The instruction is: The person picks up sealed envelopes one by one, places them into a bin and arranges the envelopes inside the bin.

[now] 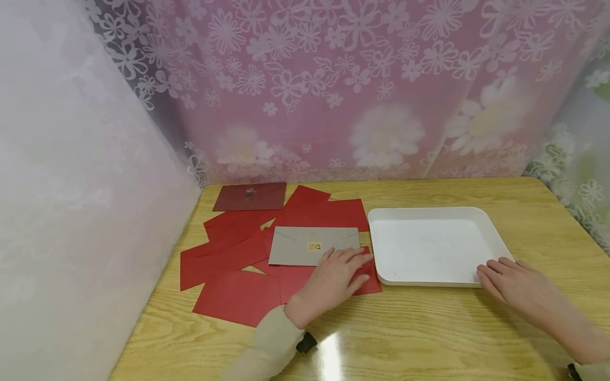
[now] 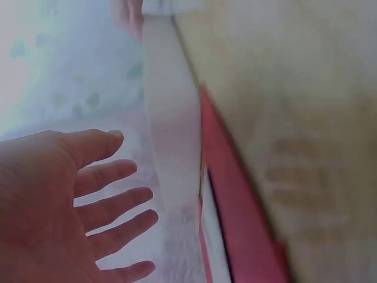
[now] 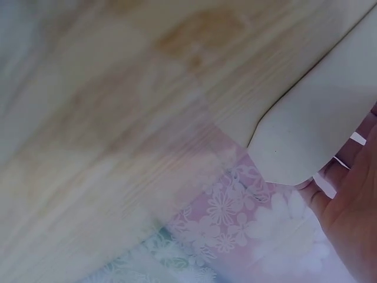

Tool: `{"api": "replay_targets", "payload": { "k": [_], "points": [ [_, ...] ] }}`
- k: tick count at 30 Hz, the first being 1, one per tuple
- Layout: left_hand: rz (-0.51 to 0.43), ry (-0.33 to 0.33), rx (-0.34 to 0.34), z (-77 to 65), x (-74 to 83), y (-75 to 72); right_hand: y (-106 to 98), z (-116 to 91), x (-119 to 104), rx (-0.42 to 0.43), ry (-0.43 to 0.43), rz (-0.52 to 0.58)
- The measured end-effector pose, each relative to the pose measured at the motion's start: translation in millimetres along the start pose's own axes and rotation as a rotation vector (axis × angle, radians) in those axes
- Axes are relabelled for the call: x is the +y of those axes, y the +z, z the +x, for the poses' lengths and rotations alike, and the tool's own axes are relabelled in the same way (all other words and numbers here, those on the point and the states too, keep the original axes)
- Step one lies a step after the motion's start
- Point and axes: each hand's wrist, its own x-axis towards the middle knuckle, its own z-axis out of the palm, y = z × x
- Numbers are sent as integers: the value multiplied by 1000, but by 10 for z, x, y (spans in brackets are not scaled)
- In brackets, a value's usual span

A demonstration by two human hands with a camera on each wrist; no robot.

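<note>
My left hand (image 1: 331, 280) reaches over the lower right part of a grey envelope (image 1: 295, 246) with a small gold seal. Its fingers are spread and hold nothing in the left wrist view, where the hand (image 2: 112, 206) shows above the red paper. A shallow white tray (image 1: 429, 243) lies to the right of the envelopes. My right hand (image 1: 517, 286) holds the tray's front right corner, its fingers hooked over the rim. In the right wrist view those fingers (image 3: 318, 197) meet the rim; part of the hand falls outside that view.
Several red envelopes (image 1: 238, 296) lie overlapping under and around the grey one. A darker maroon envelope (image 1: 233, 199) is at the back left. The wooden table (image 1: 429, 338) borders a flowered pink curtain (image 1: 314, 132) behind and a pale cloth (image 1: 95, 185) at left.
</note>
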Motion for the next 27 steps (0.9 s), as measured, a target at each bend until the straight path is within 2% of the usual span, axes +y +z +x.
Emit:
{"api": "replay_targets", "payload": {
  "k": [4,7,11,13,17,21,27],
  "points": [
    [-43,-80,65,56,-352,-150,2,-24,-4,-18,28,10],
    [-76,-167,81,81,-667,-241,-5,-36,-11,-32,65,31],
    [-69,-269,6,78,-1033,-309,-17,-42,-20,-46,97,44],
    [-58,-305,-44,65,-1174,-327,-17,-44,-21,-47,81,31],
    [-91,-350,-111,46,-1380,-337,-25,-48,-23,-47,22,-9],
    [-110,-369,-158,32,-1503,-318,-45,-52,-36,-78,47,7],
    [-109,-395,-158,2,-1597,-328,-46,6,-25,-57,29,4]
  ]
}}
